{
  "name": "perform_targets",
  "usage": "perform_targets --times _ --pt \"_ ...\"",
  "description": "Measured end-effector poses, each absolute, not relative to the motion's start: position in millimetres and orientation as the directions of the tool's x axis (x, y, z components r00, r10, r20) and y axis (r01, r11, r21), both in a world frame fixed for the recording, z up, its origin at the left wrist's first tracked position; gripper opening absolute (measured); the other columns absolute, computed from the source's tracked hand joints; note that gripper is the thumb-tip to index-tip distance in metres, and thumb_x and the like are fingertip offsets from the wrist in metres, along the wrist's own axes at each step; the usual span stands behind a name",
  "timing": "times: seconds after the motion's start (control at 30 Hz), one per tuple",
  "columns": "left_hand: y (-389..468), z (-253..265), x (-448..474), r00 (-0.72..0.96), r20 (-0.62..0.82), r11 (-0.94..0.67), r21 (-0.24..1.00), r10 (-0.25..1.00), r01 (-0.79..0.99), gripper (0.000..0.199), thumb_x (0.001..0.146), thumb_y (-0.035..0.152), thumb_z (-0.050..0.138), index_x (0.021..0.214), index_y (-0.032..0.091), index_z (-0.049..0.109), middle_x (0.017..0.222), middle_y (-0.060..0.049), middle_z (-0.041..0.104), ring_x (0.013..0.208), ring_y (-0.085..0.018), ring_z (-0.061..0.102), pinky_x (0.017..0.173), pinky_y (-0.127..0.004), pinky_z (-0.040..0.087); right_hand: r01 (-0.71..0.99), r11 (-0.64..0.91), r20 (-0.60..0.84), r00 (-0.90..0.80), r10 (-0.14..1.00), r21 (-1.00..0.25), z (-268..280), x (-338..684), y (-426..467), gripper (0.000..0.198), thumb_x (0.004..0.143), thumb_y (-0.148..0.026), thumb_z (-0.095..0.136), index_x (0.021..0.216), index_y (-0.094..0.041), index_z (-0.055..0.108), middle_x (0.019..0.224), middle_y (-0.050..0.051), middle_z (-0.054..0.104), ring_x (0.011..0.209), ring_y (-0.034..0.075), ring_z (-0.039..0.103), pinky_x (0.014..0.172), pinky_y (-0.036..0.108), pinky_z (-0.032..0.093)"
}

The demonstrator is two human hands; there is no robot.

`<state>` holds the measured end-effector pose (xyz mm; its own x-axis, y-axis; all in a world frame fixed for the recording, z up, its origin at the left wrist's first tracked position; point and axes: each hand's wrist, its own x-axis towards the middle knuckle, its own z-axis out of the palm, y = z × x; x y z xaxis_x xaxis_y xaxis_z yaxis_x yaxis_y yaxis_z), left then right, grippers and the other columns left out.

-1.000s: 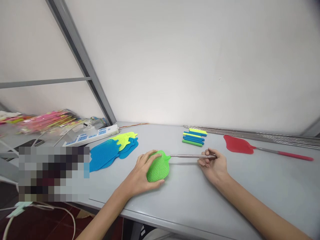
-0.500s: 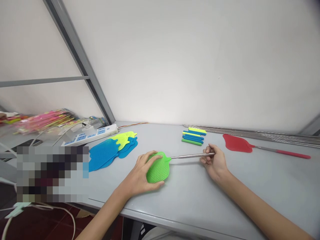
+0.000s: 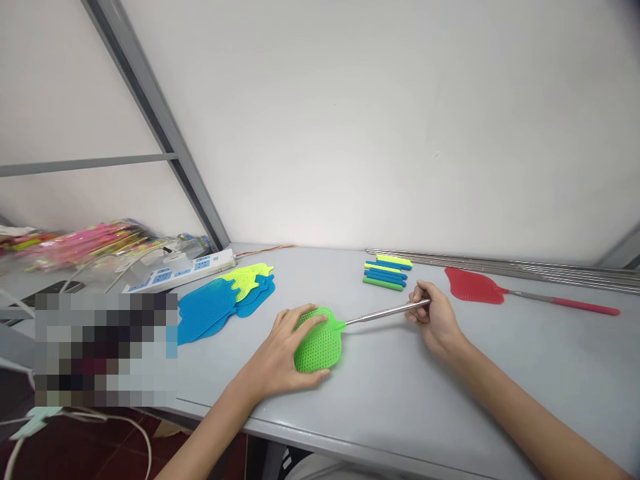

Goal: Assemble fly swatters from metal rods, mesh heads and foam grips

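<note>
My left hand point(image 3: 285, 357) grips a bright green perforated fly swatter head point(image 3: 320, 343) by its edges, fingers on the far side and thumb on the near side. A thin metal telescopic rod point(image 3: 383, 312) joins the head's neck and slants up to the right. Around the rod's far end, the fingers of my right hand point(image 3: 433, 313) are closed. Just beyond that hand lie several blue, yellow and green handle sleeves point(image 3: 385, 273). To its right rests a red fly swatter point(image 3: 477, 287) with a metal shaft and red grip.
Blue swatter heads point(image 3: 207, 310) and yellow ones point(image 3: 250, 279) are piled at left. A white power strip point(image 3: 185, 270) with cables lies behind them. Long metal rods point(image 3: 500, 267) run along the wall at back right. Pink bagged items point(image 3: 95, 241) sit far left.
My right hand has risen slightly, tilting the rod more steeply. The green head has shifted a little to the right and nearer, still in my left hand.
</note>
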<state>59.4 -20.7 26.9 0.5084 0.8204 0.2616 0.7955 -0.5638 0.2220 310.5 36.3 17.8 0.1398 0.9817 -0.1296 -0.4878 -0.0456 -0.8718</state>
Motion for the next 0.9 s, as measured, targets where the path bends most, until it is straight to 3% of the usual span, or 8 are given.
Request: perform_targets --times 0.43,0.9 --pt "-25.4 27.2 62.5 0.520 0.239 -0.572 0.287 0.820 0.769 0.069 0.057 0.038 0.057 0.118 0.024 0.030 0.118 -0.007 0.030 0.108 -0.025 0.028 0.091 -0.038 0.025 -0.499 -0.050 -0.076 0.032 0.997 -0.865 21.4 310.1 34.4 0.029 0.069 -0.034 0.046 0.046 -0.017 0.040 0.035 -0.006 0.023 0.034 0.005 0.020 0.036 0.020 0.027" --pt "-26.2 26.8 62.1 0.511 0.205 -0.550 0.303 0.835 0.778 0.066 0.057 0.038 0.057 0.117 0.024 0.031 0.119 -0.006 0.030 0.107 -0.023 0.029 0.091 -0.035 0.025 -0.493 -0.114 -0.148 0.030 0.989 -0.863 14.7 312.0 38.0 0.028 0.069 -0.033 0.046 0.047 -0.016 0.040 0.036 -0.006 0.024 0.033 0.005 0.018 0.035 0.020 0.027"
